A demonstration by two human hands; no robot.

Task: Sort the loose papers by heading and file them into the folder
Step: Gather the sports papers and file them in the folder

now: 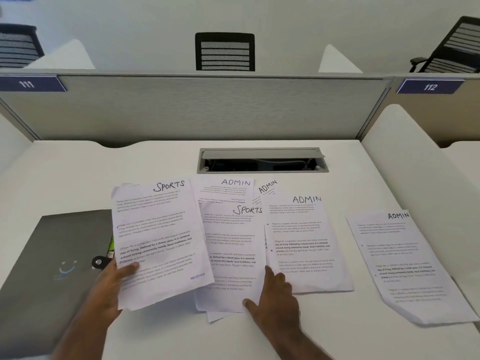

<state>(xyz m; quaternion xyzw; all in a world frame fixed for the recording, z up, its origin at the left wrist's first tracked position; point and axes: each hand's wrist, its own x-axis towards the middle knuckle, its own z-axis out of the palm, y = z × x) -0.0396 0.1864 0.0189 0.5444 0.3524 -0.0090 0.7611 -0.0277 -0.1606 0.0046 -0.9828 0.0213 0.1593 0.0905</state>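
Observation:
My left hand (114,281) grips a sheet headed SPORTS (155,237) by its lower left edge and holds it lifted above the desk. My right hand (278,294) rests with spread fingers on a second SPORTS sheet (231,255) lying flat in the middle. An ADMIN sheet (304,245) lies just right of it, and another ADMIN sheet (405,261) lies further right, its lower corner curled. Two more ADMIN sheets (228,189) peek out behind the pile. A closed grey folder (52,258) with a snap tab lies on the left, partly under the lifted sheet.
The white desk (78,172) has an open cable tray (262,161) at the back. A grey partition (207,107) closes the far side, with white side dividers left and right. Black office chairs stand beyond the partition.

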